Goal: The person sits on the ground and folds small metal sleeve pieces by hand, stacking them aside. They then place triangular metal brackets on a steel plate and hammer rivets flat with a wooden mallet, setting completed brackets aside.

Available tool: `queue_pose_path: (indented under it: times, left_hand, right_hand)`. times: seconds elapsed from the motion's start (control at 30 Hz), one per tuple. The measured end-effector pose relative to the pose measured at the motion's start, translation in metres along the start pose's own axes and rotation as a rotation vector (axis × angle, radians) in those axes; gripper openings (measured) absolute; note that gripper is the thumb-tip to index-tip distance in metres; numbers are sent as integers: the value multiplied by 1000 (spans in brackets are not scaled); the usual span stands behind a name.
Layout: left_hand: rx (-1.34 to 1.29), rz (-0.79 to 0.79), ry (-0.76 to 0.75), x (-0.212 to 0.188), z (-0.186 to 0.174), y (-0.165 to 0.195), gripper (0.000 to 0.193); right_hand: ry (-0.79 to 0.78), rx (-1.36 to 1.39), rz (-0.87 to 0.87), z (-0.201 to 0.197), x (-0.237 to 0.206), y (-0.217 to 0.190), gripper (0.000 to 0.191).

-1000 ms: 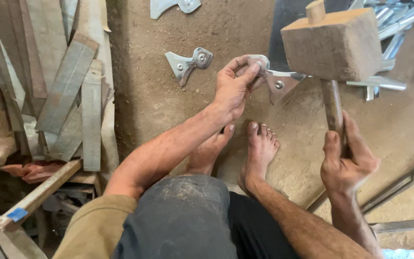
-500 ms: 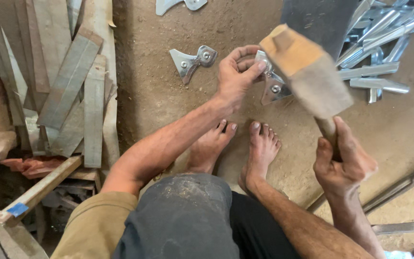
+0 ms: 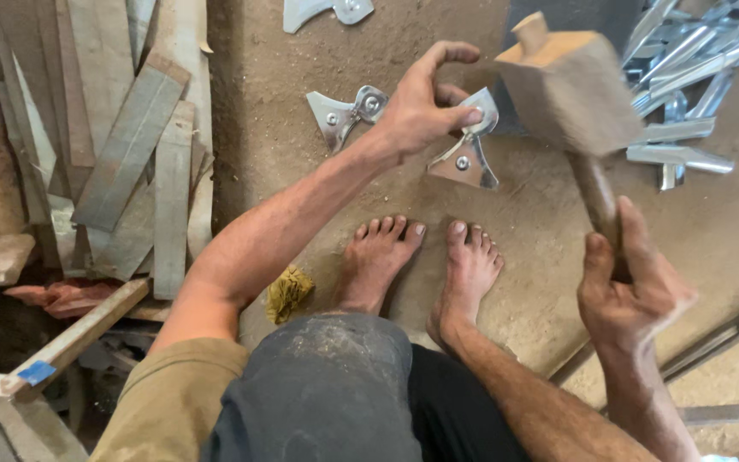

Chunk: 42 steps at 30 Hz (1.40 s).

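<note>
The left hand [image 3: 416, 111] pinches a metal bracket [image 3: 468, 145] between its fingers [image 3: 470, 115]. The right hand [image 3: 635, 287] grips a wooden mallet [image 3: 570, 90], fingers wrapped around the handle.

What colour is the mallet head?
Pale tan, bare wood: mallet head, raised by the right hand. Head view.

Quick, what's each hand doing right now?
Left hand: closed on the shiny metal piece on the ground.
Right hand: closed around the wooden mallet handle, head raised.

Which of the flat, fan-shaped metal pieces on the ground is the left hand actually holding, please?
The metal piece under the left hand, right of its twin. The twin and the top-edge piece lie untouched.
</note>
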State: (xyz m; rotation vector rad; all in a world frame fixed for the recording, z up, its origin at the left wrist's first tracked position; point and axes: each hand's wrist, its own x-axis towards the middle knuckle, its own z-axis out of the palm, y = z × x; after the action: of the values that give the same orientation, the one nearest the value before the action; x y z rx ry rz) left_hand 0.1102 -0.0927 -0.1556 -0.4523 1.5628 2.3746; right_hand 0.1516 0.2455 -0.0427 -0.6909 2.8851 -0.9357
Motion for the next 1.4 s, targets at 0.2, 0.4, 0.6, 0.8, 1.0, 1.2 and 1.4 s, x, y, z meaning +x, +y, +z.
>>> queue_pose_path:
  times: [0.2,0.4,0.6,0.8,1.0,1.2,1.4]
  left_hand:
    - [158,-12,-109,13,-8,11,70]
    - [99,-38,-204,20,-12,16,74]
    - [172,-22,-230,23,-14,18,76]
    - [197,10,-271,30,-17,12,73]
    - [246,-32,-255,11,-15,19,65]
    - [447,-56,-336,-45,7,33,66]
    - [711,75,-373,-64,8,46,73]
  right_hand:
    - [-94,-53,-8,-2,5,1,30]
    - [41,68,-82,-1,12,-6,33]
    - [-16,-79,-4,-7,17,-14,35]
    - [-55,-137,-93,13,24,11,38]
    - [57,-554,-195,20,71,5,47]
    - [-218,94,-32,45,84,-68,33]
    - [-494,388,143,72,89,-76,13]
